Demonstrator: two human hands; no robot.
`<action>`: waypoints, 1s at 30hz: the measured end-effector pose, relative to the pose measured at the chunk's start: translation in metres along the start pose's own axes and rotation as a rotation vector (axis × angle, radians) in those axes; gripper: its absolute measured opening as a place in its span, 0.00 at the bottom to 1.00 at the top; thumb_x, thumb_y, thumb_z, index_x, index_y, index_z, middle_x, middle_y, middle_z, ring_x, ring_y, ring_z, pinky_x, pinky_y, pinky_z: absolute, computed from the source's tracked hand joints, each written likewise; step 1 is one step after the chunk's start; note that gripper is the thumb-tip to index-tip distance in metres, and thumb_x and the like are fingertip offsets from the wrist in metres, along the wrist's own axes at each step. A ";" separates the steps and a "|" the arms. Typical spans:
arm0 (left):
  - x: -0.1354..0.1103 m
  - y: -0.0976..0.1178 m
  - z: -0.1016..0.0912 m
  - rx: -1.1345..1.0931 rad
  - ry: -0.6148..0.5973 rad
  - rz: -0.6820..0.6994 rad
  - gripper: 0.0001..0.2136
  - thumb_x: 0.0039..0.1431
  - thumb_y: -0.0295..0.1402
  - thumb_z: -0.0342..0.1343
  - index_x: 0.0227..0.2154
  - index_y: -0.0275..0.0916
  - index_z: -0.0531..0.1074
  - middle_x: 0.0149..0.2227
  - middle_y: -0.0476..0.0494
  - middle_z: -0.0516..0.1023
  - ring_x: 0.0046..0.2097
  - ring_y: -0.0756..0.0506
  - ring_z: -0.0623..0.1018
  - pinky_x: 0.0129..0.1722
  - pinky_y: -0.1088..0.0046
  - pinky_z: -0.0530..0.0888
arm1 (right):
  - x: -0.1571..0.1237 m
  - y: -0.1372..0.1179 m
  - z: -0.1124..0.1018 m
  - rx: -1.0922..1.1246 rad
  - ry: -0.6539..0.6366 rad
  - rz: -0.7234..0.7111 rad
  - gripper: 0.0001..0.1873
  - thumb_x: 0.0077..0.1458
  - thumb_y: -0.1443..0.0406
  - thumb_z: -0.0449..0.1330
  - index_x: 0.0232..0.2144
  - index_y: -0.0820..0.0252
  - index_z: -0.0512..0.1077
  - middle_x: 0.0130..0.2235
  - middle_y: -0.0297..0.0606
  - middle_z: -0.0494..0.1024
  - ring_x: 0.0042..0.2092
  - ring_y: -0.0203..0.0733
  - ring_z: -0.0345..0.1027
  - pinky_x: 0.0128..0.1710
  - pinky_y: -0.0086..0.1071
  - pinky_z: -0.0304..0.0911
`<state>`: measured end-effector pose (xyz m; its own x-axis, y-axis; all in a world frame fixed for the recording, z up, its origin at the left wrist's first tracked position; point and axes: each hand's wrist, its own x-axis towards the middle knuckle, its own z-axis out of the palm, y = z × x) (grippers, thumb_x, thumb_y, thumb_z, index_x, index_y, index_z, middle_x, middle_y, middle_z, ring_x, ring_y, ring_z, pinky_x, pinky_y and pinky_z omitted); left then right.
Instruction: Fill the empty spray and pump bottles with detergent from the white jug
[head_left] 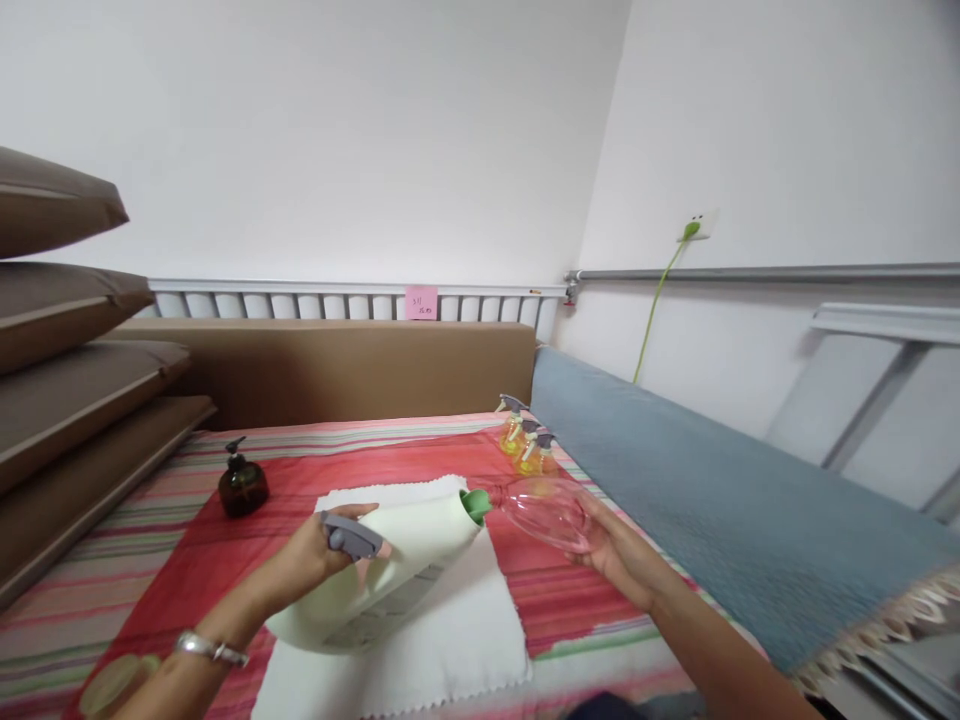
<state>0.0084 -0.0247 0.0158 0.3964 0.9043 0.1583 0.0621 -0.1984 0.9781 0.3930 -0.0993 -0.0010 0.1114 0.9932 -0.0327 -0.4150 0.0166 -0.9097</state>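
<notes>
My left hand is closed around the handle of a big pale green jug, which lies tilted with its mouth to the right. A grey trigger spray head also sits in that hand, by the thumb. In the jug's mouth is a green spout. My right hand grips the base of a clear plastic bottle, held on its side with its neck at the spout. Whether liquid is passing between them I cannot tell. Beneath the jug is a white cloth with a scalloped edge.
Yellow spray bottles with grey triggers stand at the back right. A dark pump bottle is on the left of the red cloth. A round pale lid-like object lies at the lower left. Brown cushions are stacked at the left.
</notes>
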 end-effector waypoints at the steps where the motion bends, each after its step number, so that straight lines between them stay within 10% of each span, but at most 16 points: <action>1: 0.000 0.001 0.000 0.001 -0.006 -0.008 0.22 0.35 0.23 0.60 0.39 0.41 0.77 0.33 0.40 0.81 0.34 0.39 0.78 0.32 0.68 0.74 | 0.001 -0.001 0.001 -0.014 -0.004 -0.002 0.15 0.54 0.59 0.58 0.45 0.50 0.68 0.39 0.35 0.78 0.31 0.38 0.71 0.26 0.30 0.66; 30: 0.002 -0.007 -0.010 0.336 -0.127 -0.007 0.26 0.41 0.24 0.53 0.49 0.33 0.68 0.40 0.41 0.79 0.41 0.41 0.76 0.39 0.69 0.71 | 0.007 -0.060 0.036 -0.582 0.093 0.021 0.25 0.48 0.53 0.61 0.48 0.50 0.64 0.48 0.39 0.69 0.35 0.39 0.68 0.27 0.29 0.68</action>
<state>-0.0002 -0.0180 0.0101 0.5043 0.8561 0.1132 0.3547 -0.3248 0.8767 0.3860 -0.0889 0.0685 0.1986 0.9779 -0.0655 0.1425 -0.0950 -0.9852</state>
